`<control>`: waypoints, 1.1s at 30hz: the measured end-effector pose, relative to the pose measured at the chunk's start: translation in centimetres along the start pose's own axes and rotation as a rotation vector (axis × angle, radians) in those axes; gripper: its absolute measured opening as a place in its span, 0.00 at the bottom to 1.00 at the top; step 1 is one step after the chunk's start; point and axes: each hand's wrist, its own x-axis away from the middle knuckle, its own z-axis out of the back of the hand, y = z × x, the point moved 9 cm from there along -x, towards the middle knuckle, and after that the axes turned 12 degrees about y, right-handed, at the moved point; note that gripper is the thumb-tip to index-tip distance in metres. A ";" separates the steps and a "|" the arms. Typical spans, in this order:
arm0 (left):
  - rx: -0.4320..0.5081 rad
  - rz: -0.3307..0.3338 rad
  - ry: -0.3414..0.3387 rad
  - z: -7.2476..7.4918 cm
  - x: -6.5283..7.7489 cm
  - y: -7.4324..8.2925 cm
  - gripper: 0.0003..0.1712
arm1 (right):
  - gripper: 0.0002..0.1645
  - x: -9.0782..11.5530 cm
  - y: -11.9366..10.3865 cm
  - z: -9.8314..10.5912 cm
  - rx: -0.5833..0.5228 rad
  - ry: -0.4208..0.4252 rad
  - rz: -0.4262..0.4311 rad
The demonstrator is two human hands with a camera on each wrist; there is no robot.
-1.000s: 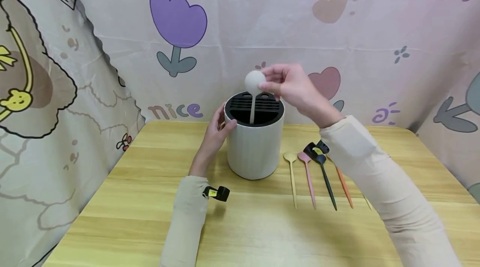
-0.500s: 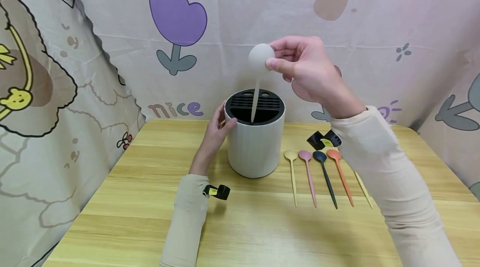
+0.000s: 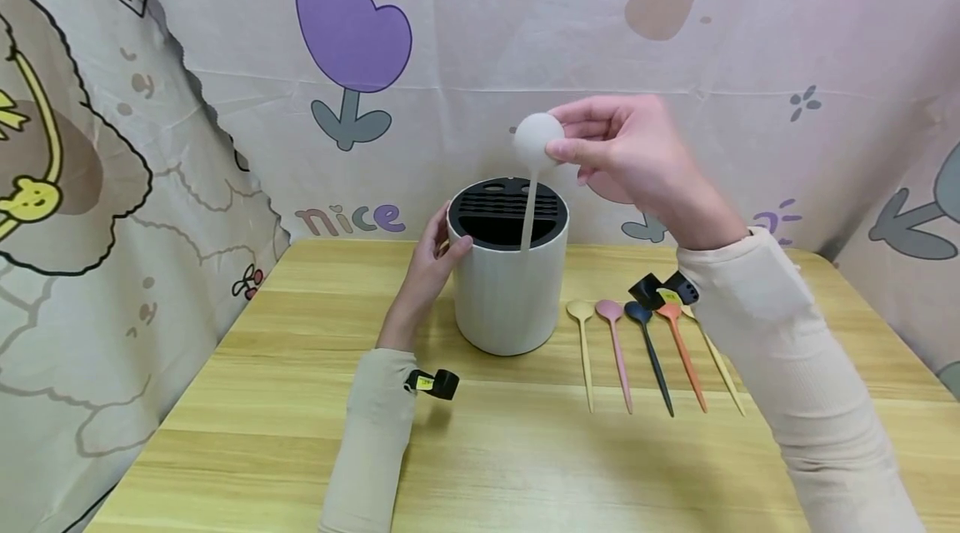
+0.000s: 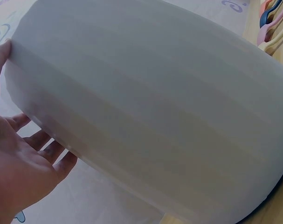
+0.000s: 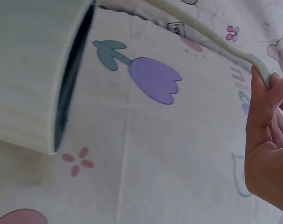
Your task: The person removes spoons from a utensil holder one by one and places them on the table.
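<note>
A white utensil holder (image 3: 506,300) with a black slotted top (image 3: 510,204) stands upright on the table. My left hand (image 3: 431,266) holds its left side, thumb near the rim and fingers round the wall; the left wrist view shows the fingertips against the holder (image 4: 146,107). Above the holder's front right, my right hand (image 3: 633,146) pinches a white spoon (image 3: 538,141) by its round bowl, handle hanging down. The handle tip overlaps the front rim in the head view. In the right wrist view the spoon's handle (image 5: 211,35) runs up and left from the fingers.
To the holder's right lie several spoons in a row: pale yellow (image 3: 583,350), pink (image 3: 618,354), dark blue (image 3: 652,358), orange (image 3: 686,358) and another yellow one (image 3: 722,366) partly behind the wrist camera (image 3: 663,290). A printed cloth (image 3: 480,33) hangs behind the wooden table (image 3: 300,366).
My right hand first rose with the white spoon, drawing the handle up out of the holder's opening, then came down slightly and to the right. My left hand stays on the holder.
</note>
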 end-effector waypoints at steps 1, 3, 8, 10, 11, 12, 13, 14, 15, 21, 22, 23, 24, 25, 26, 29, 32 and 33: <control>0.001 0.004 0.001 0.0 0.0 0.0 0.43 | 0.20 0.1 0.4 0.1 -0.024 -0.008 -0.016; 0.002 0.009 0.000 -0.1 0.0 0.0 0.43 | 0.23 0.2 1.3 0.3 -0.075 -0.020 -0.045; -0.002 0.017 0.001 0.0 0.0 -0.1 0.43 | 0.22 0.6 3.1 0.8 -0.040 -0.038 -0.042; -0.003 0.019 0.003 0.0 0.1 -0.1 0.43 | 0.23 0.7 3.7 1.0 0.018 -0.036 -0.033; -0.003 0.019 0.003 0.0 0.1 -0.1 0.43 | 0.24 0.7 4.0 1.2 0.043 -0.033 -0.033; -0.001 0.019 0.005 0.0 0.0 -0.1 0.43 | 0.25 0.8 4.3 1.3 0.070 -0.027 -0.036; 0.000 0.018 0.005 0.0 0.0 -0.1 0.43 | 0.27 0.8 4.6 1.4 0.080 -0.023 -0.044; 0.000 0.018 0.005 0.0 0.0 -0.2 0.43 | 0.28 0.8 4.9 1.5 0.096 -0.021 -0.051; 0.000 0.017 0.004 0.0 0.0 -0.2 0.43 | 0.30 0.9 5.2 1.6 0.114 -0.018 -0.061; -0.002 0.018 0.002 0.0 0.0 -0.2 0.45 | 0.35 1.4 7.1 2.4 0.200 -0.023 -0.113; -0.001 0.018 0.002 0.0 0.0 -0.2 0.45 | 0.35 1.4 7.4 2.5 0.214 -0.026 -0.117; -0.001 0.018 0.002 0.0 0.0 -0.2 0.45 | 0.36 1.5 7.7 2.6 0.225 -0.030 -0.119; -0.001 0.018 0.000 0.0 0.0 -0.2 0.44 | 0.36 1.5 7.9 2.7 0.239 -0.037 -0.119; -0.003 0.019 -0.001 0.0 0.0 -0.2 0.44 | 0.36 1.6 8.1 2.8 0.247 -0.047 -0.120; -0.004 0.019 0.000 0.0 0.0 -0.2 0.43 | 0.36 1.7 8.3 2.9 0.256 -0.058 -0.120; -0.009 0.016 0.000 0.0 0.1 -0.1 0.43 | 0.36 1.9 9.0 3.1 0.269 -0.096 -0.116; -0.009 0.014 0.003 0.0 0.0 -0.2 0.43 | 0.34 2.1 10.0 3.5 0.270 -0.108 -0.114; -0.009 0.014 0.003 -0.1 0.0 -0.2 0.43 | 0.34 2.2 10.3 3.7 0.267 -0.112 -0.109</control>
